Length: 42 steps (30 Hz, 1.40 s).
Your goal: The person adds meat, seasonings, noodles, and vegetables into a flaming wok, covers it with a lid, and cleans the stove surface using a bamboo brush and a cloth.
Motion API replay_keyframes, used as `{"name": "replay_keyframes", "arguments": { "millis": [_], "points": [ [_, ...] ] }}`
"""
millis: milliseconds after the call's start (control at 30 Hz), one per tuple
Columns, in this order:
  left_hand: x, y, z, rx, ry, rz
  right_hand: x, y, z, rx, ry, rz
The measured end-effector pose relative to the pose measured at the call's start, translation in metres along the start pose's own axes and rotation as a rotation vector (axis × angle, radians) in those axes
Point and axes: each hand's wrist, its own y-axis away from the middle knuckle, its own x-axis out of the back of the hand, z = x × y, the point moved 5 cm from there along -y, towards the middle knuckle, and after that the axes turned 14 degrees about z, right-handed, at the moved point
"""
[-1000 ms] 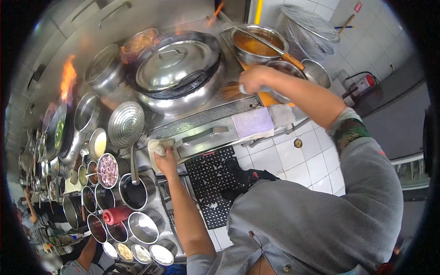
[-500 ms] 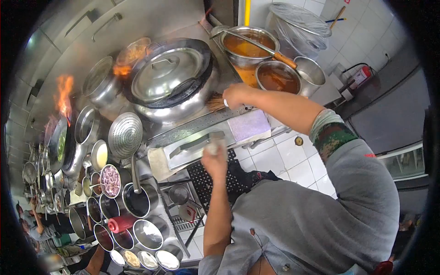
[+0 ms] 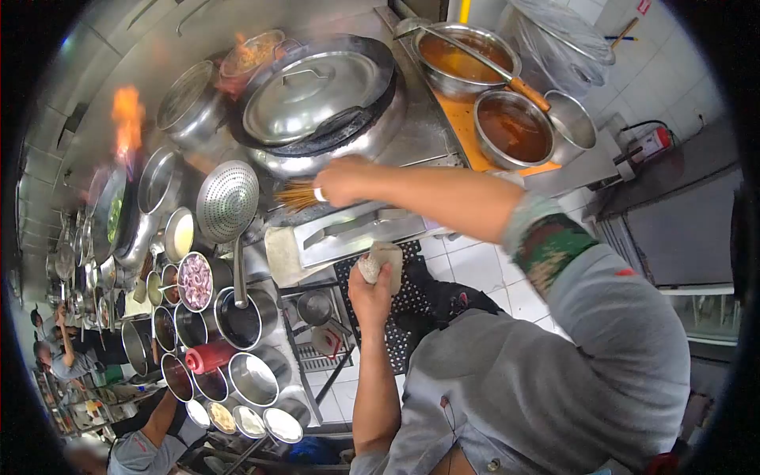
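- My right hand [image 3: 348, 180] is gripping the bound end of a brush [image 3: 294, 195], fingers curling round it, probably to keep the thin bristles bunched and their tips free.
- The brush is pointing leftward, low at the front of the stove [image 3: 431, 123], just beside the wok [image 3: 356, 123]; I am not able to tell whether its tips are touching metal.
- My left hand [image 3: 370, 299] is pinching a bunched cloth [image 3: 389, 255] before my body, thumb and fingers pressing on it, apparently keeping it compact and clear of the stove.
- A lid [image 3: 317, 99] is covering most of the wok, likely holding in heat, its handle facing up for lifting.
- A ladle [image 3: 526, 91] is lying across a bowl [image 3: 465, 85] of orange liquid, its wooden grip jutting out, perhaps for easy reach.
- A strainer [image 3: 226, 198] is sitting left of the wok, its handle reaching over a dark pot [image 3: 267, 313].
- A towel [image 3: 281, 255] is lying folded along the front edge, perhaps for handy wiping.
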Motion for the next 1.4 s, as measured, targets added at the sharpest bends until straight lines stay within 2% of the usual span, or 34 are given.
{"name": "replay_keyframes", "arguments": {
  "millis": [100,133,167,200,233,333,367,433,467,567,633,667,733,833,900,933,1000,1067,1167,1200,1267,1333,1367,1400],
  "points": [
    [0.028,0.01,-0.004,0.134,0.117,0.043,-0.024,-0.014,0.014,-0.081,-0.037,-0.07],
    [0.046,0.012,-0.028,0.107,-0.004,0.098,-0.021,-0.01,0.027,0.039,0.091,-0.123],
    [0.063,0.014,-0.026,0.083,-0.016,0.161,-0.022,-0.002,0.047,0.104,0.206,-0.316],
    [0.077,0.016,-0.029,0.172,0.087,0.229,-0.002,0.022,0.064,0.05,0.112,-0.326],
    [0.09,0.015,-0.032,0.254,0.197,0.298,0.003,0.039,0.091,0.02,0.142,-0.432],
    [0.12,-0.012,-0.03,0.223,0.247,0.456,0.043,0.09,0.145,0.017,0.195,-0.469],
    [0.125,-0.024,-0.019,0.228,0.193,0.49,0.055,0.098,0.157,-0.103,0.19,-0.48],
    [0.127,-0.054,-0.012,0.082,0.167,0.519,0.074,0.108,0.175,-0.349,0.165,-0.497],
    [0.127,-0.07,-0.016,0.052,0.099,0.527,0.074,0.104,0.185,-0.406,0.209,-0.501],
    [0.12,-0.12,-0.04,-0.066,-0.079,0.514,0.066,0.1,0.193,-0.422,0.449,-0.319],
    [0.111,-0.144,-0.047,-0.145,-0.134,0.527,0.059,0.122,0.177,-0.433,0.412,-0.336],
    [0.106,-0.151,-0.05,-0.113,-0.253,0.526,0.049,0.131,0.174,-0.417,0.403,-0.359],
    [0.095,-0.159,-0.056,-0.1,-0.238,0.533,0.042,0.148,0.172,-0.396,0.375,-0.447],
    [0.086,-0.17,-0.06,-0.075,-0.315,0.467,0.054,0.16,0.173,-0.378,0.274,-0.302],
    [0.081,-0.182,-0.082,-0.042,-0.356,0.429,0.065,0.156,0.159,-0.563,0.181,-0.157],
    [0.083,-0.178,-0.075,-0.059,-0.421,0.453,0.071,0.154,0.149,-0.65,0.133,-0.078],
    [0.087,-0.166,-0.053,-0.102,-0.534,0.531,0.039,0.156,0.154,-0.572,0.138,-0.119],
    [0.099,-0.141,-0.034,-0.089,-0.475,0.551,0.016,0.167,0.163,-0.564,0.1,-0.071],
    [0.113,-0.063,-0.013,-0.303,-0.229,0.527,0.034,0.194,0.147,-0.678,-0.066,0.176],
    [0.113,-0.033,-0.021,-0.213,-0.302,0.416,0.034,0.19,0.142,-0.741,-0.092,0.174],
    [0.108,0.03,-0.068,-0.276,-0.326,0.289,0.032,0.187,0.135,-0.88,-0.143,0.171],
    [0.109,0.094,-0.161,-0.002,-0.435,0.082,0.004,0.181,0.142,-0.692,0.092,0.089],
    [0.113,0.135,-0.265,0.287,-0.496,-0.003,-0.01,0.168,0.138,-0.582,0.205,0.059],
    [0.125,0.176,-0.301,0.287,-0.602,0.045,-0.002,0.156,0.109,-0.46,0.177,0.149]
  ]
}}
